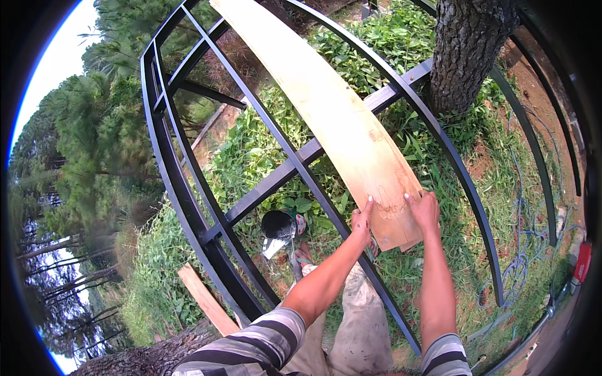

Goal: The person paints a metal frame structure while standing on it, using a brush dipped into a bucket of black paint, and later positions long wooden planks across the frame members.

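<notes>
A long pale wooden plank runs from the far top down toward me, and its near end shows a second board edge beneath it. On the left edge of that end my left hand is closed, thumb on top. My right hand grips the right edge the same way, its fingers partly hidden under the wood. Beneath the plank lies a black metal frame of long bars and cross beams; I cannot tell whether the near end touches it.
A thick tree trunk rises through the frame at the right. Below the bars, near my feet, is a dark bucket among green plants. A loose board leans at the left. Blue cord lies tangled on the grass by a red object.
</notes>
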